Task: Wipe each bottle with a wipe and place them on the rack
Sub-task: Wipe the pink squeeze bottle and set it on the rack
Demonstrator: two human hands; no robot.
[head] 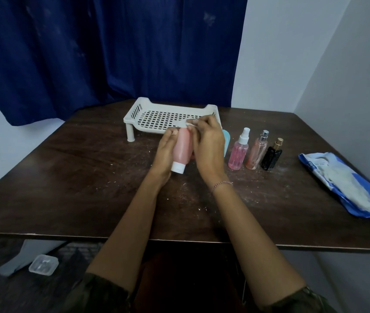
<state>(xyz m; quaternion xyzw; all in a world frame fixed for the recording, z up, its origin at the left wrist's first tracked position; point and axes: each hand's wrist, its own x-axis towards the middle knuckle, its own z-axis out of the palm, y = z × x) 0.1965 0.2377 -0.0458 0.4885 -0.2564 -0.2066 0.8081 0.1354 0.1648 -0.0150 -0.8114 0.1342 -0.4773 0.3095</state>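
Note:
My left hand (165,152) grips a pink bottle (182,150) with a white cap, held cap toward me above the table. At the bottle's far end my right hand (207,145) pinches a white wipe (183,123). Behind the hands stands the white perforated rack (157,115), with nothing on its visible part. A teal bottle (226,141) is partly hidden behind my right hand. To its right stand a pink spray bottle (239,152), a clear peach spray bottle (257,152) and a small black bottle (272,155) with a gold cap.
A blue pack of wipes (346,184) lies open at the table's right edge. The dark wooden table (66,177) carries white crumbs. A blue curtain (112,53) hangs behind; a wall is at the right. A clear plastic box (43,265) lies on the floor at lower left.

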